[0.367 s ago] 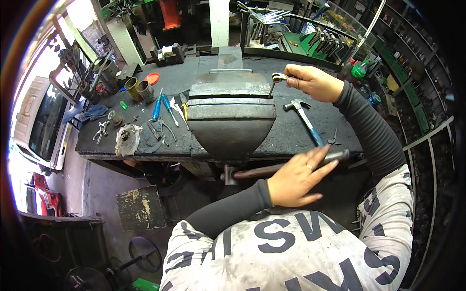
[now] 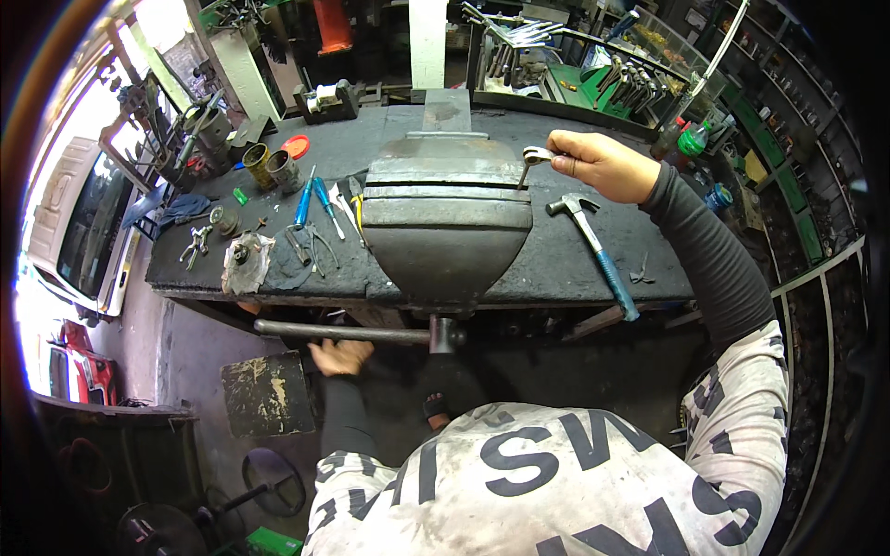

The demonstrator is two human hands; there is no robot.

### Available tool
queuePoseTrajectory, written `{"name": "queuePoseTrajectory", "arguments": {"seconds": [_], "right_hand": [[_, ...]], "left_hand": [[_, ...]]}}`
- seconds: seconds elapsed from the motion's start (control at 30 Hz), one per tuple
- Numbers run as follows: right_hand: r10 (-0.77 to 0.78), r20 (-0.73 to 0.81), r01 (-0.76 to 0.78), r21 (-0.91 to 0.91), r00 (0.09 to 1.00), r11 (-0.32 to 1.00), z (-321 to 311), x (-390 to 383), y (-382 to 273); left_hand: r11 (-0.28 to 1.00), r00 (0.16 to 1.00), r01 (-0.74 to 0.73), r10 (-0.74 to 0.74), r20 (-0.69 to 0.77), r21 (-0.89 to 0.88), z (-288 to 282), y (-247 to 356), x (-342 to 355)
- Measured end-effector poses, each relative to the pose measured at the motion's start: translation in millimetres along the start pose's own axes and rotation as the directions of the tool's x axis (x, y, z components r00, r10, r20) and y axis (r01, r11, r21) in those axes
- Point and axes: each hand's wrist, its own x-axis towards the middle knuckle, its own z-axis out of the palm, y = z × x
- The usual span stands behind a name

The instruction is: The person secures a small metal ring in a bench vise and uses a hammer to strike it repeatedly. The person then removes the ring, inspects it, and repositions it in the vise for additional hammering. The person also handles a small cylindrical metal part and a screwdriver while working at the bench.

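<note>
A large dark bench vise (image 2: pixel 448 243) stands at the middle of the bench's front edge. Its long handle bar (image 2: pixel 343 332) runs left from the screw head. Just below that bar is my left hand (image 2: pixel 341 357), fingers apart and holding nothing; whether a fingertip touches the bar I cannot tell. My right hand (image 2: pixel 607 165) is closed on a metal tool with a round head (image 2: pixel 535 154), above the right end of the jaws. A thin stem runs down from the round head to the jaw gap. Right of the vise lies a claw hammer (image 2: pixel 598 248) with a blue grip.
Left of the vise lie blue-handled screwdrivers (image 2: pixel 303 204), pliers (image 2: pixel 322 250) and a greasy part on paper (image 2: pixel 247 261). Two open cans (image 2: pixel 281 170) stand behind them. Bottles (image 2: pixel 692 139) stand at the back right. A scuffed board (image 2: pixel 269 394) is at floor level.
My left hand has swung from the right side to the left. The vise bar, which pointed right, now points left. My right hand stays at the round-headed tool.
</note>
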Motion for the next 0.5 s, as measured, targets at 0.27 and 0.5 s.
{"name": "queuePoseTrajectory", "arguments": {"seconds": [0.27,0.5], "right_hand": [[-0.015,-0.005,0.015,-0.022,1.000,1.000,3,6,-5],[-0.018,-0.017,0.018,-0.005,1.000,1.000,7,5,4]], "left_hand": [[0.828,0.512,-0.505,0.514,0.688,-0.242,261,133,-66],[0.459,0.273,-0.847,-0.058,0.960,0.268,412,-22,-161]]}}
